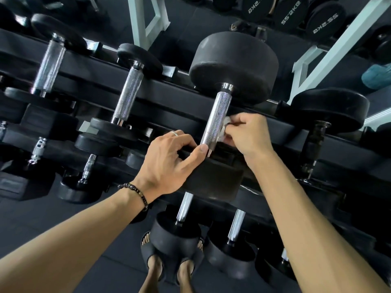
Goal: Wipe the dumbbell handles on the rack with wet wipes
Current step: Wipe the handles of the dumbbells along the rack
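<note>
At twelve o'clock from my feet, on the rack [173, 96], one large dumbbell [232, 66] is lying with its knurled handle [216, 119] pointing at me. My right hand [245, 134] is pinching one crumpled wet wipe [226, 123] against the handle's three o'clock side. My left hand [169, 159], wearing one ring [174, 133] and one beaded bracelet [137, 192], is gripping the dumbbell's near head [218, 176]. Two more knurled handles [129, 96] are lying at nine o'clock of mine.
</note>
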`<state>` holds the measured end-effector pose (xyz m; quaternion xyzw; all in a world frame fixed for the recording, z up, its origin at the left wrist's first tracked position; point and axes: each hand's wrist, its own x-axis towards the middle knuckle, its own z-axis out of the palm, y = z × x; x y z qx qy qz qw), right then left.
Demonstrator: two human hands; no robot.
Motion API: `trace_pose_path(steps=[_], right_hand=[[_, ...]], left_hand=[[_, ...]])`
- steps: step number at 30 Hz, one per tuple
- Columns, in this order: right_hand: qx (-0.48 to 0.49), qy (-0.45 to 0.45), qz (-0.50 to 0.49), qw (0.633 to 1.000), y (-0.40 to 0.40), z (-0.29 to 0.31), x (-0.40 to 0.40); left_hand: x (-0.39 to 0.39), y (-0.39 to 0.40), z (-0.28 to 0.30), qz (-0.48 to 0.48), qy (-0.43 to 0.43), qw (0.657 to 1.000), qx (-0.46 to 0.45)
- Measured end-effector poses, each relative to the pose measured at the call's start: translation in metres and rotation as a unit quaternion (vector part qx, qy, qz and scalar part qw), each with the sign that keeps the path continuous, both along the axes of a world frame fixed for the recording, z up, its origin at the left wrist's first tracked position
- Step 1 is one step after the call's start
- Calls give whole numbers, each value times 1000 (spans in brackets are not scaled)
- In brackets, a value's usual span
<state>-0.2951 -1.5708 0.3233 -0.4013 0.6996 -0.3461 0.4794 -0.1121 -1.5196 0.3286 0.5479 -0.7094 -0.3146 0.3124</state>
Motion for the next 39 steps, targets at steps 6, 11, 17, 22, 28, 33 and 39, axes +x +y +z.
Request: trace_pose_path(steps=[6, 11, 17, 22, 28, 33, 39], right_hand=[[39, 71, 108, 991, 23, -1, 1], [-20, -49, -48, 997, -15, 1, -1], [28, -21, 43, 998, 8, -7, 0], [-54, -97, -71, 991, -29, 7, -1], [-19, -123, -29, 992, -16, 7, -4], [11, -181, -79, 980, -24, -7, -1], [13, -216, -53, 975, -29, -13, -9]], left_hand=[[1, 0, 2, 4, -8, 1000, 3], [1, 0, 1, 0, -13, 1000, 3], [1, 0, -1, -2, -10, 1000, -2], [1, 0, -1, -2, -13, 1000, 0], [1, -1, 0, -2, -14, 1000, -2], [0, 0, 0, -2, -16, 1000, 1], [0, 0, 0, -2, -18, 1000, 3]])
